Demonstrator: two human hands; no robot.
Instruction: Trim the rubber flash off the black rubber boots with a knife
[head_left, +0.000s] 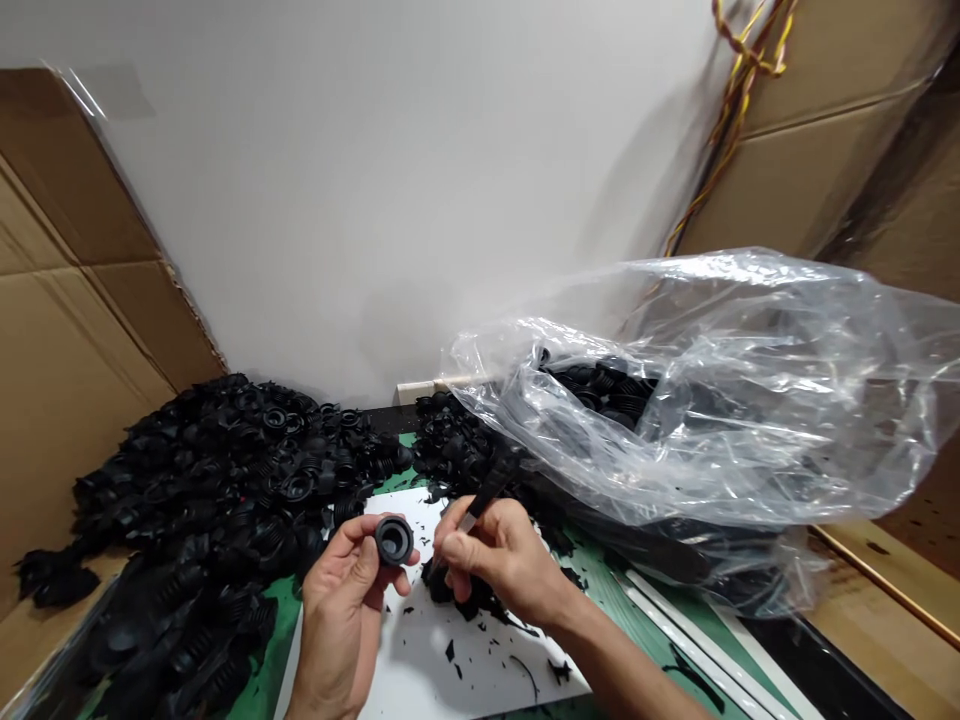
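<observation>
Between the thumb and fingers of my left hand (349,590) is a round black rubber part (394,541), its hollow opening turned toward me. Just to the right, my right hand (499,555) grips a slim black-handled tool (489,492) with a pale metal section near the fingers; its tip is hard to make out. Both hands are over a white sheet (420,660) scattered with black rubber scraps (451,650). The two hands are close together but apart.
A large heap of black rubber parts (247,460) covers the left side. At the right, a clear plastic bag (750,400) holds more black parts. White strips (690,640) lie on the green mat (281,620). Cardboard (82,250) stands at the left, below a pale wall.
</observation>
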